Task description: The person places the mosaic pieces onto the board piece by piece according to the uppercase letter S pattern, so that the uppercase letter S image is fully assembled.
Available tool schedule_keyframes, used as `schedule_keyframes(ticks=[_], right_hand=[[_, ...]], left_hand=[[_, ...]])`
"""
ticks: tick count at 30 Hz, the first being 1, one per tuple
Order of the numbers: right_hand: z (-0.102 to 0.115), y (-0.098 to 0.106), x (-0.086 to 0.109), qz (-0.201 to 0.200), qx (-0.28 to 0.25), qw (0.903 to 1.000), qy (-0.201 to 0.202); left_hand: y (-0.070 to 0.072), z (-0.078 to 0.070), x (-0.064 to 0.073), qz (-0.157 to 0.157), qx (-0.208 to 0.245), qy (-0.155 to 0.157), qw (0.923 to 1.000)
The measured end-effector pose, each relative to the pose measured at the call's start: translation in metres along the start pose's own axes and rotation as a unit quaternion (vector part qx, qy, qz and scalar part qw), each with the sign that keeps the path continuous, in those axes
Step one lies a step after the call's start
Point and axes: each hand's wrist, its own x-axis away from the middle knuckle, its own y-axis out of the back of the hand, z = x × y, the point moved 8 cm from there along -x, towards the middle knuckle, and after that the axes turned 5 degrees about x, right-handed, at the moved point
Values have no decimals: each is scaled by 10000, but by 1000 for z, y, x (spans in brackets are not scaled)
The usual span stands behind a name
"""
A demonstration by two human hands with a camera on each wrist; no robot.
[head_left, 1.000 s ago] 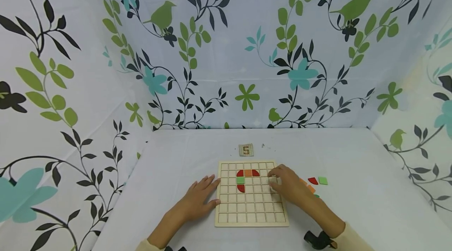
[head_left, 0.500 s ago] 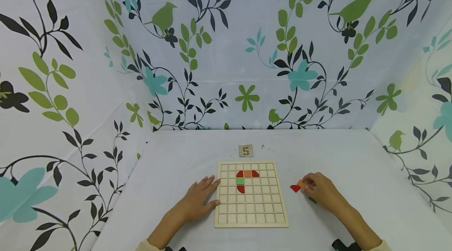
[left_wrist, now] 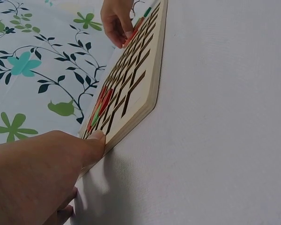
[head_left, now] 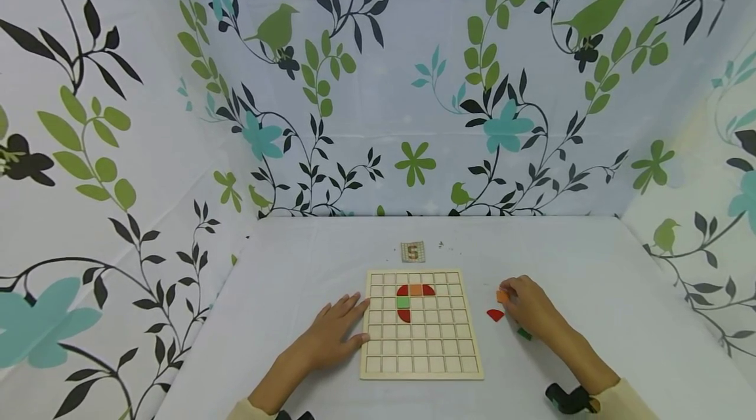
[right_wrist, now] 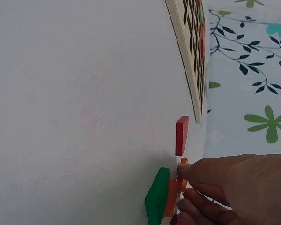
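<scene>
Right hand (head_left: 534,308) has an orange piece (head_left: 502,296) pinched between thumb and fingertips, low over the white table (head_left: 567,256). A loose red piece (head_left: 495,315) sits just beside that grip, a bit nearer the person, and a dark green piece (head_left: 524,334) is right under the hand's near side. The right wrist view also shows a second orange piece (right_wrist: 170,197) wedged in between the green one and the fingers, partly hidden.

Left of that grip, a little apart, is the wooden grid board (head_left: 422,346). Left hand (head_left: 336,335) isn't gripping anything: fingers spread, index and thumb touching the board's left edge.

On the board, well left of the pinch, there's a row of red, orange (head_left: 416,290), red, then a light green square (head_left: 403,302) under the left red, and another red quarter (head_left: 404,315) below that. Past the board's far edge, up and left of the pinch, lies a small card (head_left: 413,252).
</scene>
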Motion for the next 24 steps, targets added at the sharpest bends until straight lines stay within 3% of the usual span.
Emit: schedule_keyframes(ticks=[14, 24], right_hand=[[-4, -5, -6, 136, -645, 9976, 203], [2, -10, -17, 106, -295, 9990, 307]], left_hand=[[0, -3, -1, 73, -13, 30, 10000], [3, -3, 0, 80, -24, 71, 9999]])
